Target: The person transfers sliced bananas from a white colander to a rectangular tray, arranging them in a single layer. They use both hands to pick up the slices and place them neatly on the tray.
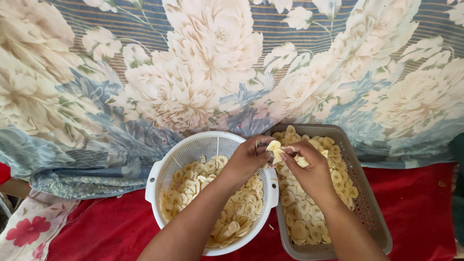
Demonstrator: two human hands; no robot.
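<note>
My left hand [249, 157] and my right hand [311, 169] meet above the gap between two containers. Both pinch a small clump of pale yellow banana slices [275, 151] between their fingertips. Under my left hand stands a round white colander [166, 164] partly filled with loose slices [193, 183]. Beneath my right hand lies a grey rectangular perforated basket [369, 203] packed with more slices [302, 217].
Both containers rest on a red cloth [101, 232]. A large floral fabric in cream and blue [193, 67] hangs behind them. At the lower left lies a pale cloth with red flowers [29, 229].
</note>
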